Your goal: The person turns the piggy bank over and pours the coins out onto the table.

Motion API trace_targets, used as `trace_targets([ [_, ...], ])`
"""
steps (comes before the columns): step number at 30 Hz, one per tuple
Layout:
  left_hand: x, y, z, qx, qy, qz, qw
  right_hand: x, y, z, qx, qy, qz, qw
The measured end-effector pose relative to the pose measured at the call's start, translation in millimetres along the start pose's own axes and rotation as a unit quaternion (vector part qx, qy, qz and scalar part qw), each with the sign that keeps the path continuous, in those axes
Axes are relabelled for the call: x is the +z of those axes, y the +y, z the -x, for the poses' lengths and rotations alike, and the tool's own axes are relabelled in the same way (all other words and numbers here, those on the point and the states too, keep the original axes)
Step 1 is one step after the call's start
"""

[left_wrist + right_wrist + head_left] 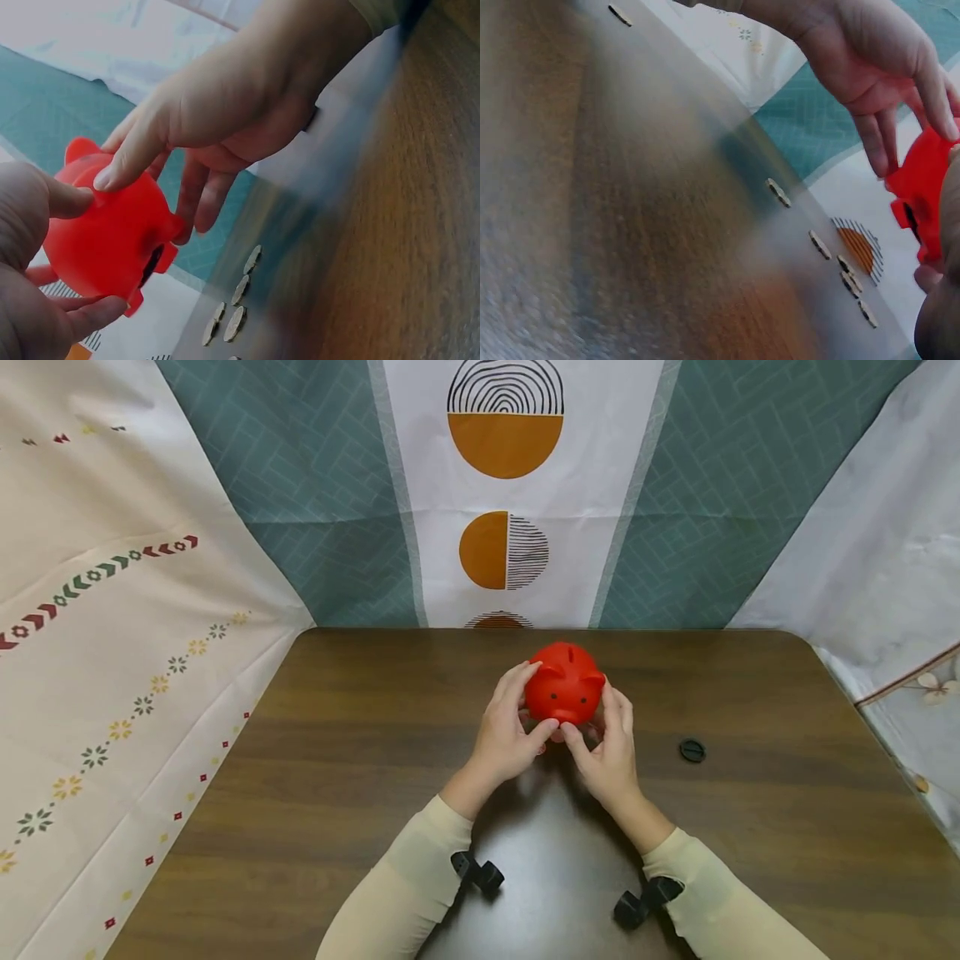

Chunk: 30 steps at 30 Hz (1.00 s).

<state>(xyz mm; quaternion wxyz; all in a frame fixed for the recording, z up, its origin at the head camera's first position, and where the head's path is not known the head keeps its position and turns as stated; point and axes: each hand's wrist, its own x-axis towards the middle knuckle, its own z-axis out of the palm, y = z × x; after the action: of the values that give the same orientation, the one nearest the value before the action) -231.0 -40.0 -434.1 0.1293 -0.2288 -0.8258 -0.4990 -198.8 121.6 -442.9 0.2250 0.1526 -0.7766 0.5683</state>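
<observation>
Both hands hold a red piggy bank [562,683] near the table's far side, its snout toward the wearer and its coin slot on top. My left hand [501,735] grips one side, thumb by the snout. On the other side my right hand [611,760] grips it the same way, the two thumbs close together. In the left wrist view, the underside of the piggy bank [112,232] has a dark round opening between its feet. Several coins [235,324] lie on the table below it; the hands and bank hide them in the head view.
A round black plug [692,751] lies on the brown wooden table [360,760], right of the right hand. Another coin [620,15] lies apart from the others in the right wrist view. Patterned cloth [322,485] hangs behind the table, and pale cloths flank both sides.
</observation>
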Motion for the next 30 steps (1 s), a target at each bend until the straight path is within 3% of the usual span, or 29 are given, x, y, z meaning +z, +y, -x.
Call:
trace_targets([
  [3, -0.7, 1.4, -2.1, -0.007, 0.006, -0.001, 1.0, -2.4, 1, -4, 0.009, -0.011, 0.0, 1.0],
  [5, -1.3, 2.6, -1.7, 0.008, 0.017, 0.004, 0.9998, -4.2, 4, -6, -0.018, -0.009, 0.006, 1.0],
  [9, -3.9, 12.2, 0.2, 0.115, 0.053, 0.034, 0.9914, -12.1, 13, -10, -0.139, 0.032, 0.016, 0.99],
  [10, -4.3, 14.2, 0.3, 0.13, 0.058, 0.043, 0.9888, -14.3, 14, -11, -0.151, 0.036, 0.016, 0.988],
  [12, -5.2, 16.1, 0.6, 0.126, 0.055, 0.055, 0.989, -17.8, 13, -12, -0.13, 0.022, 0.002, 0.991],
  [15, -5.4, 10.5, 4.5, 0.037, 0.019, 0.066, 0.9969, -20.0, 2, -7, -0.016, -0.034, -0.01, 0.999],
  [17, -4.7, 4.9, 9.2, -0.017, -0.013, 0.061, 0.9979, -20.6, -5, -1, 0.053, -0.061, 0.0, 0.997],
  [20, -3.0, 0.9, 15.5, -0.045, -0.036, 0.043, 0.9974, -21.7, -12, 7, 0.093, -0.074, 0.019, 0.993],
  [23, -1.2, 0.3, 18.1, -0.05, -0.032, 0.026, 0.9979, -22.7, -15, 8, 0.104, -0.08, 0.027, 0.991],
  [26, -1.2, 2.5, 20.9, -0.041, -0.015, 0.01, 0.999, -24.3, -16, 7, 0.089, -0.085, 0.028, 0.992],
  [28, -2.6, 6.2, 22.6, 0.002, 0.003, 0.014, 0.9999, -25.7, -13, 7, 0.049, -0.072, 0.034, 0.996],
  [30, -5.9, 12.3, 23.4, 0.067, 0.026, 0.022, 0.9971, -27.1, -9, 6, -0.01, -0.048, 0.029, 0.998],
])
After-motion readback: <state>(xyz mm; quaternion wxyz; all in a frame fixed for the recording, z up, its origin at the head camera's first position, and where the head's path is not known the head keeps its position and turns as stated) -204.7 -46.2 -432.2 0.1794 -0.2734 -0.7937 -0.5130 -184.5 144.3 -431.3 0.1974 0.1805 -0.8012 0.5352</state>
